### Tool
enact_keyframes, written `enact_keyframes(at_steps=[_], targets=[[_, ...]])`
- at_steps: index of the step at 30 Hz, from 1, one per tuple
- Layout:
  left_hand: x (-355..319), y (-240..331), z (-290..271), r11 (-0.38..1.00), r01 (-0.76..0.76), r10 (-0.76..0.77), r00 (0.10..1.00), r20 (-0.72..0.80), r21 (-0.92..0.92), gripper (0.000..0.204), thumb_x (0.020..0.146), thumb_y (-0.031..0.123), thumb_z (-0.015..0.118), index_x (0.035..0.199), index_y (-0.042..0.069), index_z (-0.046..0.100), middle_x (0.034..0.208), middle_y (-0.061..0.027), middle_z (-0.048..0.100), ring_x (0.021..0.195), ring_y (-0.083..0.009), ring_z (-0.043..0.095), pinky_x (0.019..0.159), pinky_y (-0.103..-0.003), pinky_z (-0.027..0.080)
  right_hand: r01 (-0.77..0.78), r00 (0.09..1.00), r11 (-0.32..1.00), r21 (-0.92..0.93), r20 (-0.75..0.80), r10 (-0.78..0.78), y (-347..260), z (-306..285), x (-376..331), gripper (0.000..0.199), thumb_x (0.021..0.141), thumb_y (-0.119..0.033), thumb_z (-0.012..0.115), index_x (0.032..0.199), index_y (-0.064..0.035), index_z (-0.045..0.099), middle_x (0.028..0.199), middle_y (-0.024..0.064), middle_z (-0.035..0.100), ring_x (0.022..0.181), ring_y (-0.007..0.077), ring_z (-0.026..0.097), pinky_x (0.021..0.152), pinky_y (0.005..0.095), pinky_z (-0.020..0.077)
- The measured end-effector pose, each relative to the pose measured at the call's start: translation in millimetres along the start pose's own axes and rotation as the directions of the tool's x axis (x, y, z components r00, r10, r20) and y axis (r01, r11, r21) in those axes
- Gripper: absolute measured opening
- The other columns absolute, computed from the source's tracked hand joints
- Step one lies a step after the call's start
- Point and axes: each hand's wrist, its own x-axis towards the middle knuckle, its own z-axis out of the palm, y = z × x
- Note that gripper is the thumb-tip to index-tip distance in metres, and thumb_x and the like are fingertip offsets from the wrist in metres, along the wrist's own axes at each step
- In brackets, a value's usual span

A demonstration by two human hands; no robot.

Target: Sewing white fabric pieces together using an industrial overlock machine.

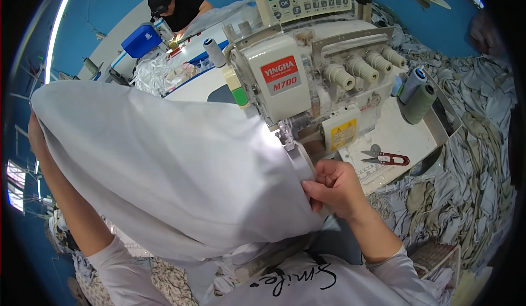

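Note:
A large light-grey piece of fabric [164,163] spreads from the far left to the needle area of a white overlock sewing machine [279,76]. Beside the presser foot [287,133], my right hand [334,188] pinches the fabric's edge between thumb and curled fingers. My left hand [36,136] is raised at the far left, against the fabric's outer edge, which is held up there. Its fingers are hidden behind the cloth. A band-like strip of the fabric [301,163] runs between the presser foot and my right hand.
Red-handled thread snips [389,158] lie on the machine table, right of my right hand. Thread cones [421,103] stand behind them. Heaped grey fabric [476,158] fills the right side. A co-worker [183,10] sits at another machine with a blue head [141,40].

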Motion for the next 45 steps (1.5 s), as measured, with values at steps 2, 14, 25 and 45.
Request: enact_keyframes(at_steps=[2,14,25,45], targets=[[40.9,-4.0,-2.3,0.997,-0.047,0.047,0.999,0.008,0.065,0.049,0.097,0.04,0.041,0.116,-0.003,0.058,0.104,-0.0165,0.064,0.093,-0.0228,0.064,0.081,-0.032,0.053,-0.002,1.0,1.0,-0.011,-0.006,0.002,0.5,1.1,0.8,0.012,0.081,-0.003,0.066,0.075,-0.0018,0.056,0.063,0.0047,0.061,0.045,0.0088,0.055,0.042,0.0201,0.044],[-89.0,-99.1,32.9,0.889,-0.391,0.114,0.692,0.713,0.237,0.061,0.075,0.017,0.07,0.131,0.006,0.047,0.132,-0.0136,0.048,0.121,-0.0263,0.044,0.101,-0.039,0.034,0.023,0.999,1.0,-0.005,-0.029,-0.023,-0.9,-5.4,0.9,0.013,0.083,-0.003,0.065,0.073,-0.0024,0.056,0.063,0.0044,0.06,0.047,0.0101,0.057,0.044,0.0218,0.0458],[-276.0,-122.0,-22.4,0.986,0.103,-0.138,0.944,0.299,0.131,0.007,0.094,0.011,0.051,0.092,0.004,0.05,0.07,-0.0029,0.053,0.053,-0.0093,0.049,0.047,-0.021,0.039,0.007,1.0,1.0,-0.009,0.009,-0.007,-4.1,6.8,-0.3,0.014,0.081,-0.002,0.065,0.073,-0.0026,0.053,0.06,0.0057,0.058,0.046,0.0117,0.056,0.043,0.0232,0.0454],[-265.2,-126.4,-4.8,0.747,-0.582,0.239,0.686,0.687,0.322,0.013,0.077,-0.004,0.061,0.09,-0.001,0.06,0.091,-0.0099,0.059,0.081,-0.0231,0.056,0.073,-0.033,0.045,0.029,1.0,1.0,0.006,-0.012,-0.029,-0.9,8.2,-1.5,0.025,0.082,-0.004,0.065,0.066,-0.0071,0.047,0.058,0.0026,0.056,0.043,0.0102,0.055,0.04,0.022,0.0443]])
